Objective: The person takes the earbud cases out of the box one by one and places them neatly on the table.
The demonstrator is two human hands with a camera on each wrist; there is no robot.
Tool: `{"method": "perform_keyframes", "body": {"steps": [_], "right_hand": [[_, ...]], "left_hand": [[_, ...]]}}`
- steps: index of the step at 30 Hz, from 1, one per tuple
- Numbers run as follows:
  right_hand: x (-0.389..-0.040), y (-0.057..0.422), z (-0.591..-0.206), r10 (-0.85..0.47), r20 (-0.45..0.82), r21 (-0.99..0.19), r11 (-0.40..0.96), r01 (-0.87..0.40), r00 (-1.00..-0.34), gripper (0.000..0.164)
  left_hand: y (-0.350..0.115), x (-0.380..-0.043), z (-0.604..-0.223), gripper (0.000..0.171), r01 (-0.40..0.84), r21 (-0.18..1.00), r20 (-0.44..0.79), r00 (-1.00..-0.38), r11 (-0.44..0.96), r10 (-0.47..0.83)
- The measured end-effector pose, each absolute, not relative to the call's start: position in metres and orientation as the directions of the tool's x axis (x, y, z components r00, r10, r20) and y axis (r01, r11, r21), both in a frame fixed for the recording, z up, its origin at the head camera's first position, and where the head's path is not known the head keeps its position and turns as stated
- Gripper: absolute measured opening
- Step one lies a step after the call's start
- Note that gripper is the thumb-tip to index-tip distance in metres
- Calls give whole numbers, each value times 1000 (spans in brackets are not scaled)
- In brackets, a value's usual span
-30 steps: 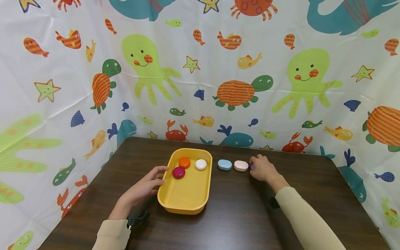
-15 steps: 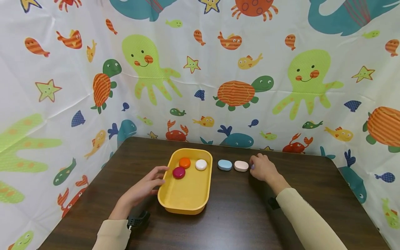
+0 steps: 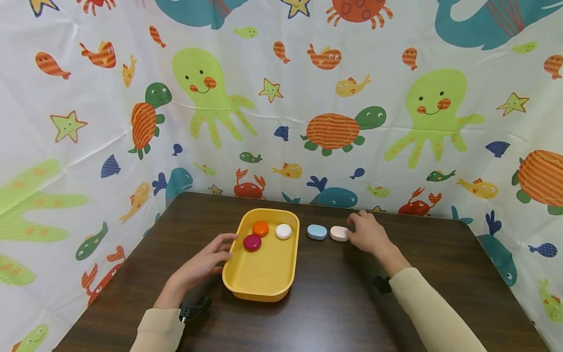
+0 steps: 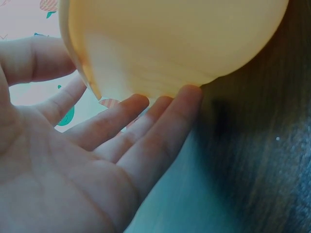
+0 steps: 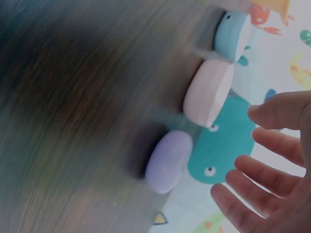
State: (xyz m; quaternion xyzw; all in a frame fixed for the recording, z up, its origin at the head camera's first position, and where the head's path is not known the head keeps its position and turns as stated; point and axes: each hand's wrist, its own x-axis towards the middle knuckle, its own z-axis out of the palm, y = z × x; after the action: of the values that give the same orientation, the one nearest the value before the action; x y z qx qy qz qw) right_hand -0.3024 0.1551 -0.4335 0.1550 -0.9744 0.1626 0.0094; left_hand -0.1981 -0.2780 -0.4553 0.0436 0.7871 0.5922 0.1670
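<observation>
My left hand [image 3: 203, 264] rests its spread fingertips against the left side of a yellow rectangular tub [image 3: 259, 288], as the left wrist view shows close up. Inside lie orange [image 3: 260, 229], magenta [image 3: 252, 242] and white [image 3: 283, 231] rounded pieces. My right hand [image 3: 368, 233] hovers beside a pale pink oval piece [image 3: 339, 233], fingers loosely bent and holding nothing. In the right wrist view a smooth purple oval piece [image 5: 169, 161] lies on the table, apart from the fingers; the hand hides it in the head view. A light blue oval piece [image 3: 316, 232] completes the row.
A dark wood table [image 3: 330, 303] carries everything. Behind and to the left hangs a white curtain [image 3: 299, 58] printed with sea animals, close behind the row of oval pieces. Dark bands [image 3: 193, 309] sit at the wrists.
My right hand has let go of the purple piece and shifted slightly left, towards the pink one. My left hand and the tub have stayed put.
</observation>
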Motion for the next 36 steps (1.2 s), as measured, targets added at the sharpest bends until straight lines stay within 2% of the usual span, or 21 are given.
{"method": "perform_keyframes", "body": {"steps": [12, 23, 36], "right_hand": [[-290, 145, -430, -316, 139, -343, 874, -345, -939, 29], [-285, 131, -421, -335, 144, -374, 853, -365, -931, 32], [-276, 112, -418, -432, 223, -337, 807, -485, -874, 27]], "left_hand": [[-279, -200, -457, 52, -128, 946, -211, -940, 297, 268], [-280, -199, -457, 54, -125, 944, -210, -942, 304, 263], [-280, -201, -459, 52, -127, 948, -210, -938, 290, 275]]}}
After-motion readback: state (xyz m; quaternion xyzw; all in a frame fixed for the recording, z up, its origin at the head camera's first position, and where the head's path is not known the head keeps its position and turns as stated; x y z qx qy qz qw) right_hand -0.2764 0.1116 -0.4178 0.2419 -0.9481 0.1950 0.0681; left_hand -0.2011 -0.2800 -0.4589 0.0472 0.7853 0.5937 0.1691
